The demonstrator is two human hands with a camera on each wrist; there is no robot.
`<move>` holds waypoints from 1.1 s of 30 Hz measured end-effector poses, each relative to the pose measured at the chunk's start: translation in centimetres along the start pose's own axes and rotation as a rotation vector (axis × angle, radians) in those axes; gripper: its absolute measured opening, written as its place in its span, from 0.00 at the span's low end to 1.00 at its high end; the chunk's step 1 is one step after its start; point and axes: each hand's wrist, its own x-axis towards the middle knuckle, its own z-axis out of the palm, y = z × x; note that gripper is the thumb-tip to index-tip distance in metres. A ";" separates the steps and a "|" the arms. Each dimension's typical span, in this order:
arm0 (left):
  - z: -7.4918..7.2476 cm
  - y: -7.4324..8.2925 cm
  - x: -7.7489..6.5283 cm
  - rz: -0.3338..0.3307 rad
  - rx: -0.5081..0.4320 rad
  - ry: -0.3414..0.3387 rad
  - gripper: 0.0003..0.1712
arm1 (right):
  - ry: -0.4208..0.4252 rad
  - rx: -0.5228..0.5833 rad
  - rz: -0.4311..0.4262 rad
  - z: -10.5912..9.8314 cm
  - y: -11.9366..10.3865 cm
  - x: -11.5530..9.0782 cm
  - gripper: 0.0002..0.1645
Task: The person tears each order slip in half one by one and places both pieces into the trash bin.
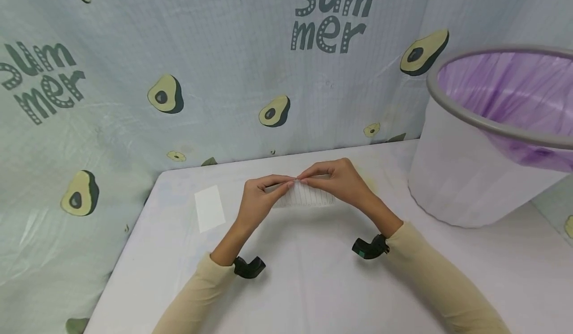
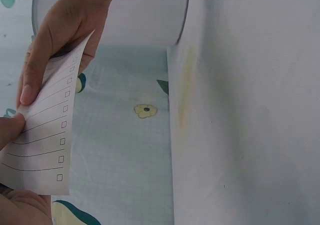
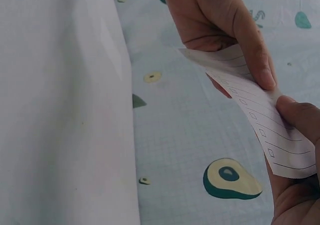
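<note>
Both hands pinch the top edge of a lined checklist sheet (image 1: 309, 197), with their fingertips meeting side by side. The left hand (image 1: 259, 195) grips it between thumb and fingers from the left; from the right, the right hand (image 1: 340, 180) does the same. Ruled lines and a row of small square boxes run along the paper (image 2: 45, 135) in the left wrist view. In the right wrist view, the edge of the sheet (image 3: 260, 117) shows a step or split between the hands. Flat on the table, left of the left hand, lies a blank white paper (image 1: 209, 208).
A tall white bin (image 1: 465, 175) with a purple liner (image 1: 506, 90) stands at the right. White cloth covers the table (image 1: 304, 284). Behind it hangs an avocado-print sheet (image 1: 215, 65). Black wrist cameras (image 1: 249, 268) jut inward from both sleeves.
</note>
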 end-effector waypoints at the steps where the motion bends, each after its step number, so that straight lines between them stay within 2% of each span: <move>1: 0.0 0.0 0.0 0.003 -0.005 -0.001 0.09 | 0.003 -0.003 -0.001 0.0 0.0 0.0 0.07; 6: 0.1 0.0 0.0 0.021 -0.030 -0.006 0.09 | 0.004 -0.009 -0.008 -0.1 0.0 -0.1 0.08; 20: -0.3 -0.1 0.1 0.013 -0.038 -0.004 0.09 | -0.019 0.018 -0.029 0.0 0.3 0.3 0.08; 29: -0.2 -0.2 0.1 -0.017 -0.048 -0.002 0.09 | 0.006 0.017 0.026 0.2 0.2 0.4 0.08; 33: -0.1 -0.1 0.1 -0.029 -0.067 -0.007 0.09 | 0.015 0.011 0.023 0.1 0.1 0.3 0.07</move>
